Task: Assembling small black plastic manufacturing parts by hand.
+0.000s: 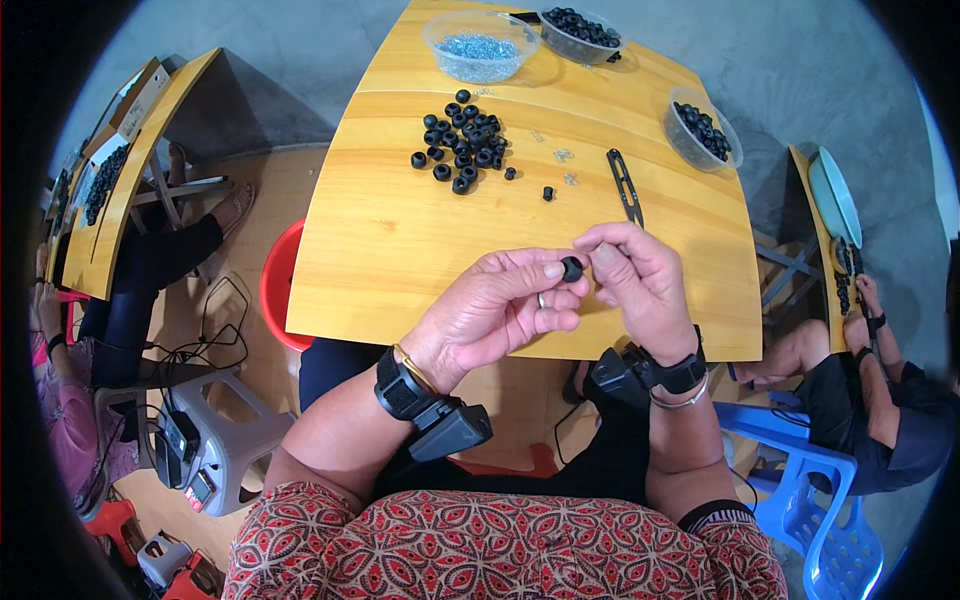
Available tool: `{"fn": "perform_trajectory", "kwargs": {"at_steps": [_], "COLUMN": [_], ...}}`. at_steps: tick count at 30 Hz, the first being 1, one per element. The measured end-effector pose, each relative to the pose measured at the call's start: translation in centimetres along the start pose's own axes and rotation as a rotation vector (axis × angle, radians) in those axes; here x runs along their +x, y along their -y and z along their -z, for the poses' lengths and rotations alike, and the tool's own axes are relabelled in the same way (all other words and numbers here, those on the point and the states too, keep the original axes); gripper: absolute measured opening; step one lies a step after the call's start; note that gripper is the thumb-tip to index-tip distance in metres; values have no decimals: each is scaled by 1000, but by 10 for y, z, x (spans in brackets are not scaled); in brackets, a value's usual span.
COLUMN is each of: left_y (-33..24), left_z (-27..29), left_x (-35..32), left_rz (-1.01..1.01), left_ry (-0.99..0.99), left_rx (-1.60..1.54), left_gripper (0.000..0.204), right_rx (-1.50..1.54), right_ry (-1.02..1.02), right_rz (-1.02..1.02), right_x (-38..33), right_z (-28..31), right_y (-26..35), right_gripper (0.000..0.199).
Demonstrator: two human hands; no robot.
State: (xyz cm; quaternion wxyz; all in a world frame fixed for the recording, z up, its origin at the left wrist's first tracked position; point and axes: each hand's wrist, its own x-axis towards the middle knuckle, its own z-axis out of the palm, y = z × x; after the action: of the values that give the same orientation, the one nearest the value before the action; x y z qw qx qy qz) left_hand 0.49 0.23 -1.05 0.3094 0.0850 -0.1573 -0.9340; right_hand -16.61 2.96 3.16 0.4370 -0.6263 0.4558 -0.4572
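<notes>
My left hand (498,302) pinches a small black barrel-shaped piece (572,269) between thumb and fingers, above the table's near edge. Close beside it, my right hand (632,290) is closed, thumb against index finger; whatever they grip is too small to make out. Farther off on the wooden table (380,250) lies a loose heap of similar black pieces (463,140), some showing a round hole. A single black piece (548,193) lies apart from the heap, near tiny silvery bits (570,180). Beyond my right hand lie black thread snips (625,185).
Along the far side stand a clear bowl of shiny bluish bits (480,72) and a bowl of black pieces (582,52). Another bowl (738,150) stands at the right edge. A red tub (275,290) is left of the table. People sit at side tables on both sides.
</notes>
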Motion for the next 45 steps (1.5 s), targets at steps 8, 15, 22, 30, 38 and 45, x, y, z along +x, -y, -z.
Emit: {"fn": "perform_trajectory", "kwargs": {"at_steps": [8, 15, 22, 30, 38, 45], "left_y": [-2, 0, -1, -6, -7, -5], "left_z": [0, 7, 1, 9, 14, 9], "left_x": [0, 0, -3, -7, -8, -7], "left_rz": [-83, -78, -60, -98, -79, -112], "left_ry": [82, 28, -149, -106, -86, -159], "left_rx": [-89, 7, 109, 45, 31, 15], "left_gripper": [22, 21, 16, 14, 14, 16], "right_rx": [-78, -516, -680, -917, -919, -894], "right_ry": [-30, -252, 6, 241, 246, 87], "right_rz": [-75, 57, 44, 79, -12, -60], "right_x": [1, 5, 45, 99, 107, 99], "right_z": [7, 39, 55, 36, 43, 56], "right_y": [6, -13, -17, -26, -41, -22], "right_gripper": [9, 9, 7, 13, 13, 21]}}
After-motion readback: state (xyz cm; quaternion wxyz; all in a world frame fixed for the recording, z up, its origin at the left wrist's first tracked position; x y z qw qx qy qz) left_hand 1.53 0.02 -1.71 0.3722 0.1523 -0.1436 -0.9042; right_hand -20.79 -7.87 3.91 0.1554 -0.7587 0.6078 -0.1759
